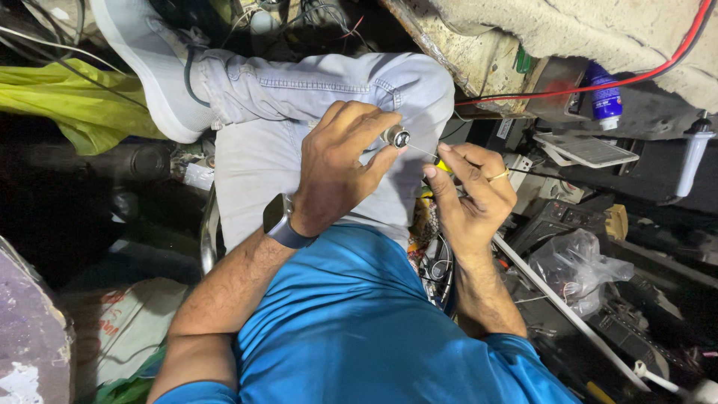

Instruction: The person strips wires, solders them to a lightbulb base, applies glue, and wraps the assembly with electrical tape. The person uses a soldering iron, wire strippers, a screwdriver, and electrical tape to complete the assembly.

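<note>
My left hand (340, 161) pinches a small round metal part (396, 137) between thumb and fingertips, just above my raised knee in grey jeans (299, 97). My right hand (467, 194) holds a thin screwdriver with a yellow handle (443, 165); its fine shaft reaches left to the metal part's face. A ring sits on one right finger. A dark smartwatch (278, 218) is on my left wrist. I wear a blue shirt (351, 322).
A grey shoe (149, 67) rests at upper left beside yellow-green cloth (75, 97). On the right lie a clear plastic bag (576, 265), dark electronic parts, a white flat device (587, 150), a blue bottle (604, 93) and a red cable (658, 67).
</note>
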